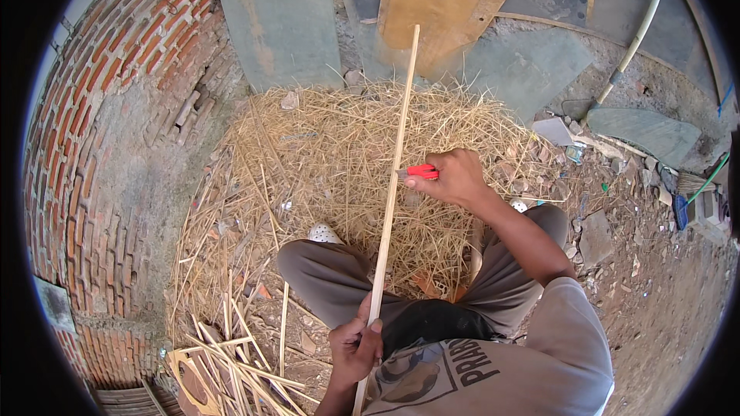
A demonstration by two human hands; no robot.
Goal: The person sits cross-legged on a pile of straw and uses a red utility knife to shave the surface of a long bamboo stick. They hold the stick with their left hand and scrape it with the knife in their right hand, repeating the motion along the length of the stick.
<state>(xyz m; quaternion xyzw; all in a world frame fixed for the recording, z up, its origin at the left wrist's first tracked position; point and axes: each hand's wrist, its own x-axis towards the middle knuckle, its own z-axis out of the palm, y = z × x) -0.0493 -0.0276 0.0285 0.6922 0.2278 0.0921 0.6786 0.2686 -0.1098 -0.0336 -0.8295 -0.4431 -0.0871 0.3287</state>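
Note:
A long, pale strip of wood or bamboo runs upward from my lap, its far end over the tan sheet. My left hand is closed round its lower part, close to my body. Halfway up the strip, my right hand grips a red-handled utility knife. The knife's short blade meets the right edge of the strip. Beneath lies a broad heap of straw-like shavings, partly between my bent legs.
Several similar strips lie piled at the lower left. A weathered brick wall rises along the left. Grey slabs and a tan sheet lean at the back. A pale pipe and rubble are on the right.

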